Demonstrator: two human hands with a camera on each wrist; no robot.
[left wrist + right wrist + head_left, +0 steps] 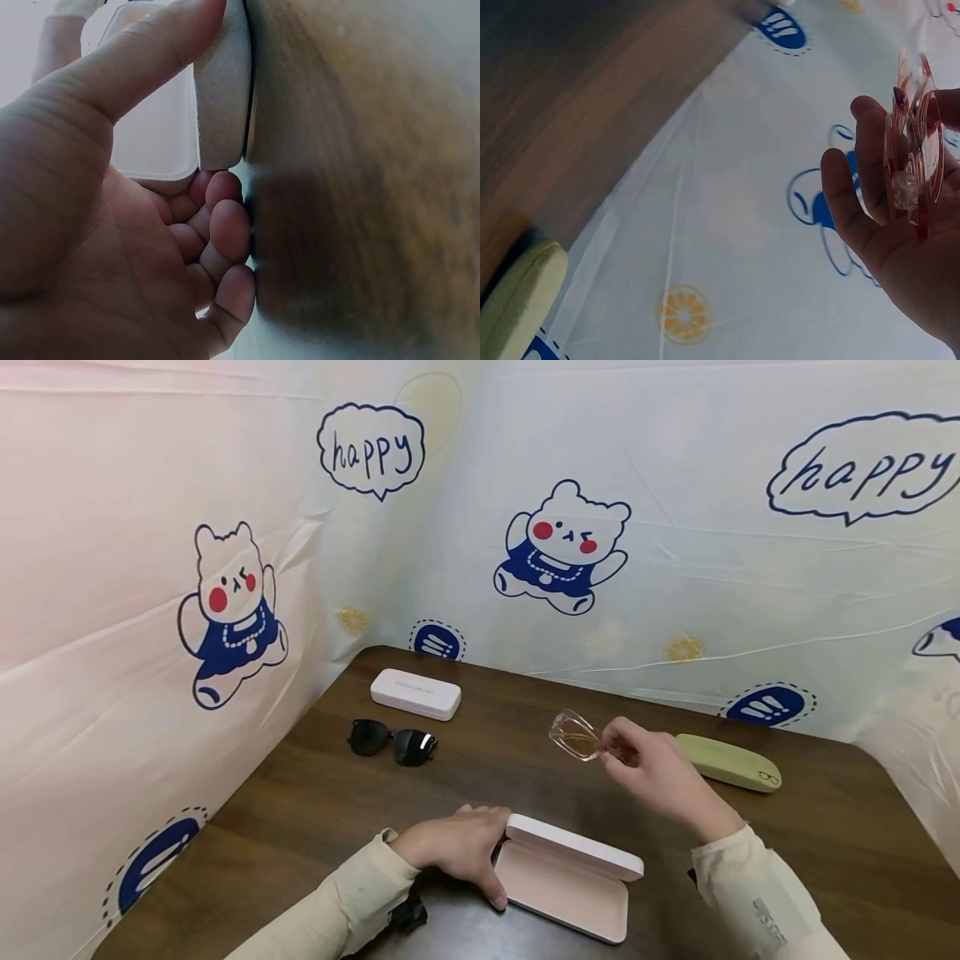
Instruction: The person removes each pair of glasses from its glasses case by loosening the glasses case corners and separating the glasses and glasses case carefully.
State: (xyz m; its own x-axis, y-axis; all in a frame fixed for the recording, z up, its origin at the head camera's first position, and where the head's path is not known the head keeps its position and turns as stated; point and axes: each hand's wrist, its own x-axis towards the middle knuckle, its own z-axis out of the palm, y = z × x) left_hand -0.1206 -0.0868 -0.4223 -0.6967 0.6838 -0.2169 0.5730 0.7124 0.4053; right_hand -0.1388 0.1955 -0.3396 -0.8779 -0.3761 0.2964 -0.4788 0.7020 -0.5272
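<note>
So, starting far left: there's a pale fabric backdrop [450, 543] with winking bears and "happy" bubbles printed on it, wrapping round a dark wood-grain table [300, 843]. First thing on the table is a pair of black sunglasses [411, 747], lenses toward the camera, bright glare streak on one of them. Just behind those, a bit to the right, sits a shut white glasses case [416, 695] with faint lettering on the lid, too small to read.

Next up, the left hand [465, 843] comes in from a cream sleeve [337, 893], curled round the left end of an open glasses case [562, 887], thumb on the near side, the other fingers bent against the end. That case is white outside with a pale pinkish lining, lid tipped up along the back edge.

Further right, the clear-framed eyeglasses [576, 735] are up off the table beyond the open case, pinched at one end between the thumb and fingers of the right hand [663, 768]. Last, a green glasses case [729, 763] with a tiny glasses drawing on it lies closed, partly behind that hand.
</note>
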